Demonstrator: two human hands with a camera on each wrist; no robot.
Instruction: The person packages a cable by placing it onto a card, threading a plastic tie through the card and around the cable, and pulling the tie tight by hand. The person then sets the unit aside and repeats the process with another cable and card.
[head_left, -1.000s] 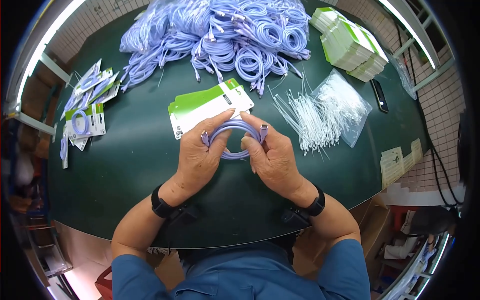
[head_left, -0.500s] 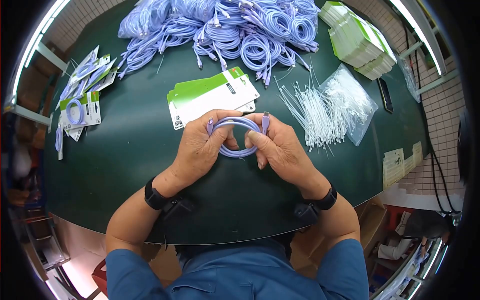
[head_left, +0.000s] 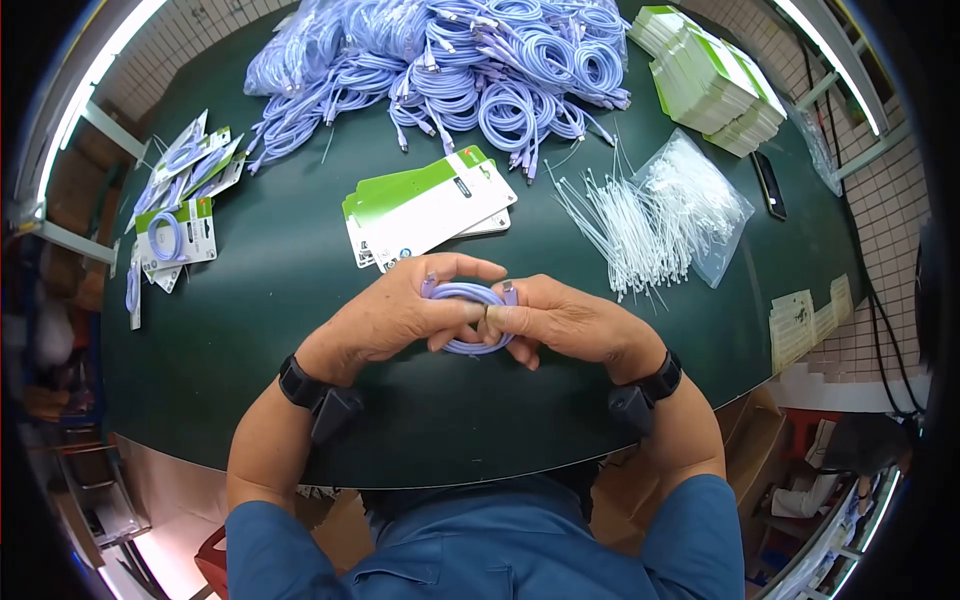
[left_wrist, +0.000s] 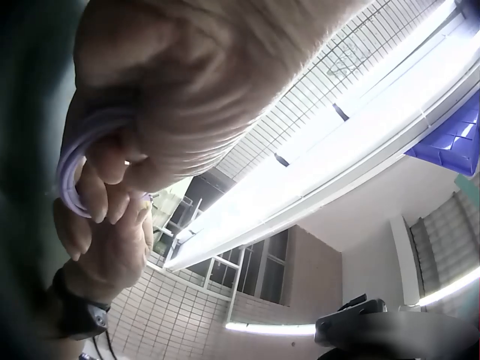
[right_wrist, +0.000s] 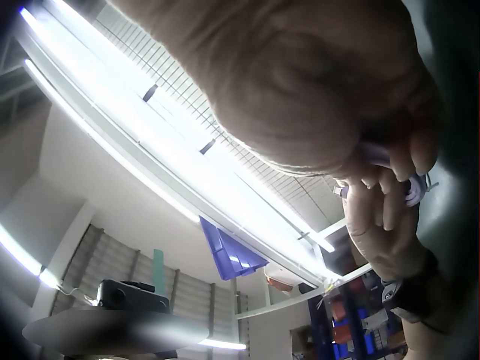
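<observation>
Between the two hands is a coiled lilac USB cable (head_left: pixel 475 349), held over the near part of the table, with a plug (head_left: pixel 429 284) showing at its left side and another at its right. My left hand (head_left: pixel 400 308) grips the coil's left side, its index finger stretched across above. On the right side, my right hand (head_left: pixel 565 322) pinches the coil with thumb and fingers. The thumb tips come together over the coil's middle. Part of the cable loop (left_wrist: pixel 69 180) also shows around fingers in the left wrist view. Just beyond the hands lie green-and-white packaging cards (head_left: pixel 440 210).
A large heap of lilac cables (head_left: pixel 515 115) covers the table's far side. White zip ties (head_left: pixel 625 240) lie at right beside a plastic bag (head_left: pixel 715 225) of more. Card stacks (head_left: pixel 710 85) and a phone (head_left: pixel 769 187) are farther right. Carded cables (head_left: pixel 170 238) lie at left.
Both hands have come nearer the body with the coil, and the wrists have turned. The thumbs have moved together across the coil, narrowing its visible opening.
</observation>
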